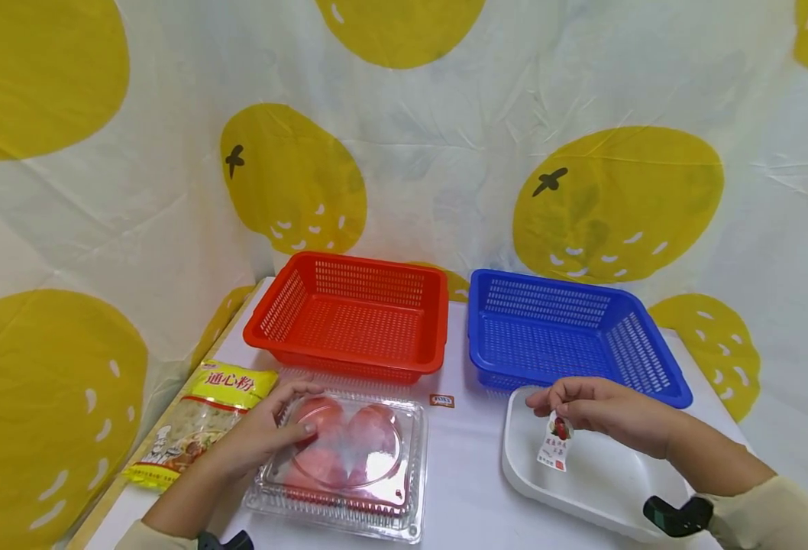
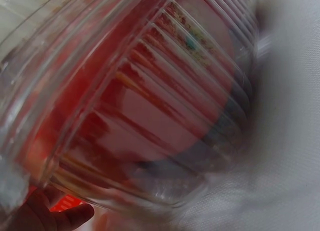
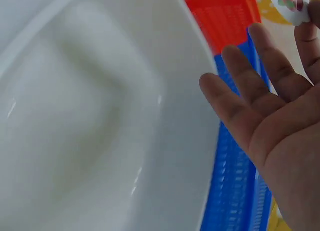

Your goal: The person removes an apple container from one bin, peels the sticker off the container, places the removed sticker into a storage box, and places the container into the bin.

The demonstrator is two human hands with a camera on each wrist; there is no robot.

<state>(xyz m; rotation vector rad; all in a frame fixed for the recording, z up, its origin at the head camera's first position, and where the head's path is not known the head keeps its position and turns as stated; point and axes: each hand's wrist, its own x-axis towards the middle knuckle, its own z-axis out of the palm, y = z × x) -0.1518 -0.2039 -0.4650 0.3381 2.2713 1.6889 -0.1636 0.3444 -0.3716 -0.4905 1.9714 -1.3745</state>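
Observation:
A clear plastic clamshell box (image 1: 411, 458) with several round red fruits (image 1: 321, 420) inside lies on the table. My left hand (image 1: 263, 435) rests on its back left corner, thumb on the lid and fingers spread loosely along the back. In the left wrist view, the box's ribbed side (image 2: 165, 91) fills most of the picture, with fingertips (image 2: 75, 216) below it. Between thumb and forefinger, my right hand (image 1: 606, 409) pinches a small paper label (image 1: 554, 451) printed with red fruit and characters. Its other fingers extend in the right wrist view. Below that hand is a white tray (image 1: 524, 477).
Behind the box stands a red plastic basket (image 1: 349, 359); a blue basket (image 1: 541, 344) is behind the white tray. A yellow pasta bag (image 1: 201, 428) lies at the left table edge. One small orange-brown card (image 1: 441, 400) lies between the baskets and the box. A fruit-patterned curtain (image 1: 431, 168) hangs behind.

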